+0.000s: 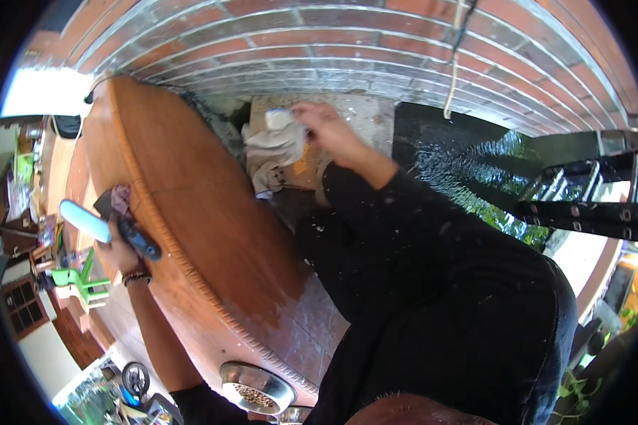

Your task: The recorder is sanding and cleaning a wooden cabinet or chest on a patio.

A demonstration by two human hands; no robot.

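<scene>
My left hand [120,253] is closed at the outer side of a brown wooden surface with a raised, rope-patterned edge [164,218]. It holds a long light blue object [85,221] with rounded ends and a dark handle with blue parts [139,239]; their exact kinds cannot be made out. A patterned cloth [121,200] lies just beyond. Over the far side of the wood, my right hand [322,129] pinches a crumpled pale grey rag [273,149]. A small white piece [278,119] shows at the rag's top; whether my fingers also grip it is unclear.
A brick wall [319,49] runs along the far side. Dark water [446,159] and a black ladder [581,209] are at the right. Near me stands a metal bowl [227,375] of brown pellets. A green chair [81,280] stands at the left.
</scene>
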